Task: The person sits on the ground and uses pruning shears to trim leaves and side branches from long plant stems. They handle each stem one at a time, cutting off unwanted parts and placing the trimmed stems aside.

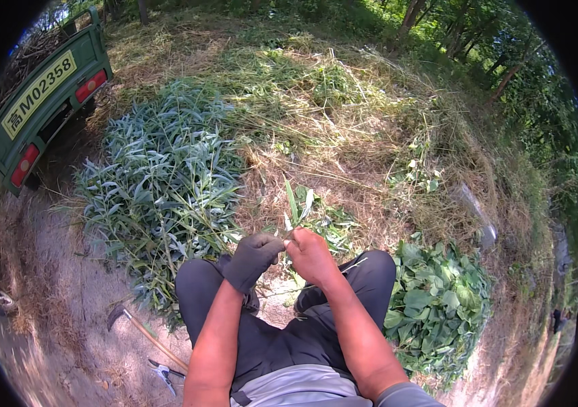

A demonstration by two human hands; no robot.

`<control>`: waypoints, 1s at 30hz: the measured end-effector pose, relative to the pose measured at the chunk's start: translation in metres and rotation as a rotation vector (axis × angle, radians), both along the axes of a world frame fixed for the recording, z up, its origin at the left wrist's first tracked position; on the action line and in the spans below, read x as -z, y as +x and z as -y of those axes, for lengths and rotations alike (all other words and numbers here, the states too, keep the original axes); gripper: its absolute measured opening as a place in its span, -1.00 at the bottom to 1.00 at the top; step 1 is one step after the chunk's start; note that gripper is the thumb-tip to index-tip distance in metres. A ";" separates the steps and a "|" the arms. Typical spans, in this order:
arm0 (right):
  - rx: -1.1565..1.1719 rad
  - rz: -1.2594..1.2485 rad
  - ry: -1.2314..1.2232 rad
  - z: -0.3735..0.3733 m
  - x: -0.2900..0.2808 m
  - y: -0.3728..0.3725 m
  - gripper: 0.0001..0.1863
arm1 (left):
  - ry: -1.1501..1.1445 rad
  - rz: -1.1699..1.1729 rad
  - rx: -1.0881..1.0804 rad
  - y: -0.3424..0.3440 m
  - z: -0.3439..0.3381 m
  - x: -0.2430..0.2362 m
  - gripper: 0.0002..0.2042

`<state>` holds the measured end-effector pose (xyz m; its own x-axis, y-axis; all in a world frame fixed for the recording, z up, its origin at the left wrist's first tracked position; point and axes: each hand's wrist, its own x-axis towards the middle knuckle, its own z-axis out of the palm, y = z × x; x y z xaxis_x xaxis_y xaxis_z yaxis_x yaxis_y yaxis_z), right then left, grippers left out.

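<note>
The leafy sprig (293, 203) is at the fingertips, between the two knees and just beyond the knuckles, so the relation that matters is how its stem passes through the place where the hands meet. The right hand (310, 256), bare, is the nearer of the two: the leaves rise directly beyond it, and its thumb and forefinger are pinched on the sprig's lower end. The left hand (254, 260), in a dark glove, comes in from the left with its fingers curled in, its tips touching or almost touching those of the right; the knuckles hide the stem there, so I cannot tell whether the glove has hold of it too.

The sprig points away from the person, toward the far edge of the ground (78, 285), where the trees (462, 30) begin. Its long axis runs nearly straight out from the body, one narrow leaf leaning a little left and another a little right.

Just past the right hand lies a small scatter of cut leaves (335, 229). Toward the ground's left side spreads a large heap of narrow-leaved branches (167, 169), reaching from beside the left knee almost to the green vehicle (48, 91). Beside the right knee sits a rounded pile of broad leaves (438, 305). At the near left corner of the ground lie a wooden-handled pick (156, 340) and pruning shears (163, 374), both apart from the hands
</note>
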<state>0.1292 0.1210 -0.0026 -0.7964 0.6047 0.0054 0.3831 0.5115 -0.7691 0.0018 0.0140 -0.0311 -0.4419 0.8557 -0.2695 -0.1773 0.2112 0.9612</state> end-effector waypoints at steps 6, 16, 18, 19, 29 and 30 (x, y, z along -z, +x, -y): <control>0.158 0.022 0.315 -0.008 0.028 -0.001 -0.90 | 0.117 -0.114 -0.033 0.002 -0.004 0.012 -0.82; 0.354 -0.301 0.131 -0.044 0.012 0.016 -0.64 | 0.032 -0.046 -0.123 0.001 -0.004 0.005 -0.83; 0.262 -0.308 0.030 -0.030 -0.004 0.012 -0.60 | 0.048 -0.074 -0.116 0.002 -0.003 0.010 -0.83; 0.203 -0.267 0.095 -0.025 -0.011 0.010 -0.56 | 0.055 -0.075 -0.099 0.002 -0.003 0.012 -0.83; 0.202 -0.081 0.212 -0.019 0.010 0.016 -0.80 | 0.110 -0.072 -0.133 0.003 -0.003 0.014 -0.86; 0.223 -0.084 0.161 -0.018 0.009 0.016 -0.81 | 0.121 -0.074 -0.151 0.003 -0.002 0.014 -0.88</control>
